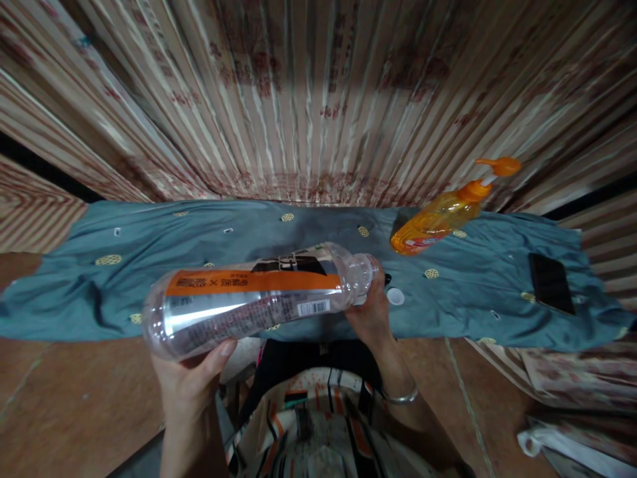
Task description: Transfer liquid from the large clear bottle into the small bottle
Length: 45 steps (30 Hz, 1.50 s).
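Observation:
A large clear plastic bottle with an orange and silver label lies almost level above the cloth, its neck pointing right. My left hand supports its base end from below, the thumb pressed along the side and the other fingers hidden behind it. At the neck, my right hand grips the mouth end. No liquid shows inside the bottle. Just right of that hand, a small white round cap lies on the cloth, with a small dark object partly hidden beside it.
A teal cloth with yellow pineapple prints covers the narrow table. An orange pump bottle stands at the back right. A black phone lies near the right end. Striped curtains hang behind and at both sides.

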### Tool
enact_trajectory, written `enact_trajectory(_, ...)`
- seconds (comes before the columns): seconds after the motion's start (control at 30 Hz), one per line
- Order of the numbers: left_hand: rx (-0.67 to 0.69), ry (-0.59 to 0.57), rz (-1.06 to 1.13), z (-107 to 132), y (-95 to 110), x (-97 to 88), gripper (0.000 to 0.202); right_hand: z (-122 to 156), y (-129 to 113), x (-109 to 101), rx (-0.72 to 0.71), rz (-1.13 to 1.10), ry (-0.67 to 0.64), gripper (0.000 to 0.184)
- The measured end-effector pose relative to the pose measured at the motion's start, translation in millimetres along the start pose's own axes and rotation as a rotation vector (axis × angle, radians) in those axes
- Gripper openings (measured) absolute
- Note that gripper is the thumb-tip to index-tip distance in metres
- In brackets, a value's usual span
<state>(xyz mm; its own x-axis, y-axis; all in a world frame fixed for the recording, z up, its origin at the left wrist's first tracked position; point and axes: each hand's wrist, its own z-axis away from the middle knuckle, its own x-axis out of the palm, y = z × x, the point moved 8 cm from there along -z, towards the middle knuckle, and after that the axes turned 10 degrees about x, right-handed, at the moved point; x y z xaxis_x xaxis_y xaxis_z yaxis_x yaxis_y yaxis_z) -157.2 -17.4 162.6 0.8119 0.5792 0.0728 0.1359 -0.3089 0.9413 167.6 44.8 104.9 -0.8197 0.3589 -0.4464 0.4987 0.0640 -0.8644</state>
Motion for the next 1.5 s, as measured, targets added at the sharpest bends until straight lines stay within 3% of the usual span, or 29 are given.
enact_trajectory(0.23, 0.008, 0.004, 0.039, -1, 1, 1.2, 0.081, 0, -2, -1, 0.007, -0.025, -0.003, 0.085)
enact_trajectory(0.97, 0.025, 0.005, 0.152, -2, 15, 14.7, 0.053, -1, -2, -1, -0.008, -0.033, -0.021, 0.087)
enact_trajectory(1.1, 0.021, 0.002, 0.153, -2, 10, 10.9, 0.049, -1, -2, -1, -0.006, -0.040, -0.019, 0.086)
enact_trajectory(1.23, 0.006, 0.012, 0.141, 0, 3, 5.0, 0.054, -1, -2, -1, -0.017, -0.044, -0.021, 0.087)
enact_trajectory(1.5, 0.009, 0.011, 0.092, 1, 10, 6.4, 0.060, 0, -6, -2, -0.057, -0.027, 0.002, 0.083)
